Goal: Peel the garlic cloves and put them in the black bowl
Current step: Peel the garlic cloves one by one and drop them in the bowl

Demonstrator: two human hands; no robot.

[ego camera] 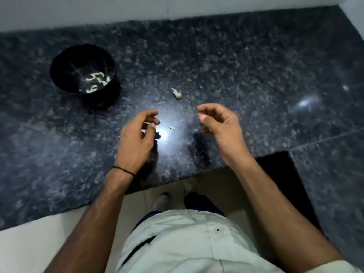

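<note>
We see a kitchen, polished speckled stone surface [236,66], pale wall [137,6] beyond, peeled garlic cloves [96,77] in a black bowl [102,97].

The scene is dim and cool, with a hard white glare on the polished worktop [256,75] between the left hand [137,134] and right hand [218,125], a fainter one toward its right edge, dark reflections under both hands, motion blur throughout, and wide-lens bowing at the edges.

black wristband [123,170], pale shirt [187,243], perhaps grey shoe [161,200]
</note>
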